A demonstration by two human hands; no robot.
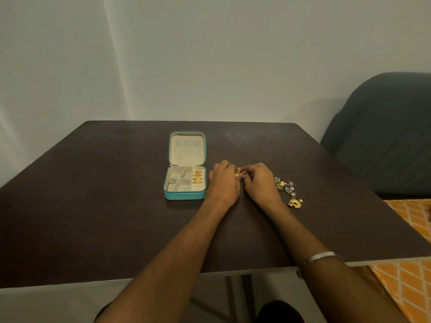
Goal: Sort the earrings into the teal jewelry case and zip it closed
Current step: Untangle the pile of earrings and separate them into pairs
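Teal case (184, 194) lies open on table (93, 206), lid flat back. Four gold earrings (198, 176) sit in its right slot; other slots look bare.

Left hand (224, 180) just right of case, fingers curled, pinching small round gold earring (238, 174).

Right hand (261, 180) touching left, fingertips pinching same bit, likely a pair.

Looks tiny, light, stiff, easy to drop. Pinch by edge.

Earring pile (288, 191) waits just right of hands.
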